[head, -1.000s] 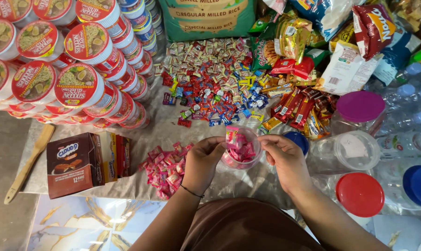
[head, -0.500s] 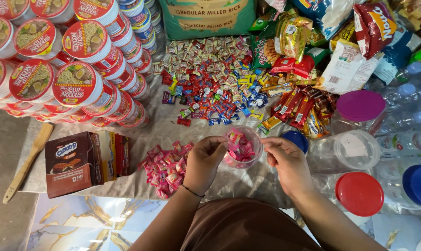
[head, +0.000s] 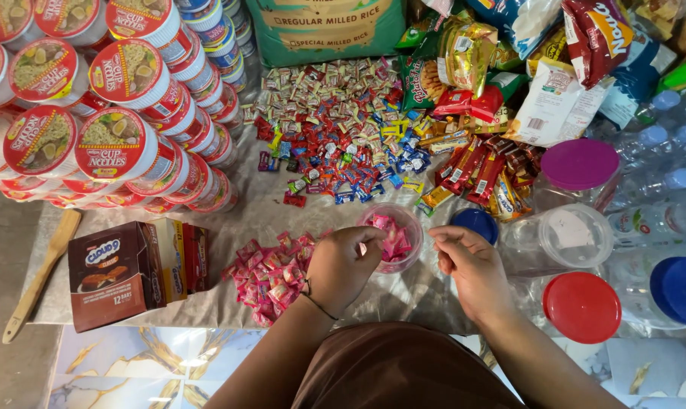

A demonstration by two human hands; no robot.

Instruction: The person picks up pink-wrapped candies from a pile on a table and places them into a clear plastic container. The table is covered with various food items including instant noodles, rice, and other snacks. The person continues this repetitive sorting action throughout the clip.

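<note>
At centre of cloth-covered table [head: 267, 220]: small clear plastic jar [head: 392, 238], part-filled with pink wrapped candies, standing open and upright. Left hand [head: 341, 266] over jar's near-left rim, fingers curled tight, fingertips at the mouth; looked pinched on a pink candy, but couldn't tell for sure, grip hidden by knuckles. Thin dark band on that wrist. Right hand [head: 470, 266] just right of jar, not touching it, fingers loosely bent inward, thumb near forefinger; nothing visible in it. Blue lid [head: 475, 223] lay flat just behind right hand, beside jar.

Left of left hand: loose heap of pink candies [head: 271, 276] on cloth, touching wrist area. Further left: brown chocolate bar box [head: 115, 273] with two more cartons against it, then wooden spatula [head: 40, 276] at cloth edge. Far left: stacked cup noodles [head: 115, 144], lids facing camera. Behind jar: wide spread of mixed wrapped candies [head: 343, 129], red, blue, yellow, white. Behind that: green rice sack [head: 324, 30]. Right rear: snack packets [head: 509, 68] and row of red chocolate bars [head: 475, 167]. Right side: clear jars with purple lid [head: 580, 163], red lid [head: 583, 307], blue lid at edge, one open jar between. Brown garment at bottom.
</note>
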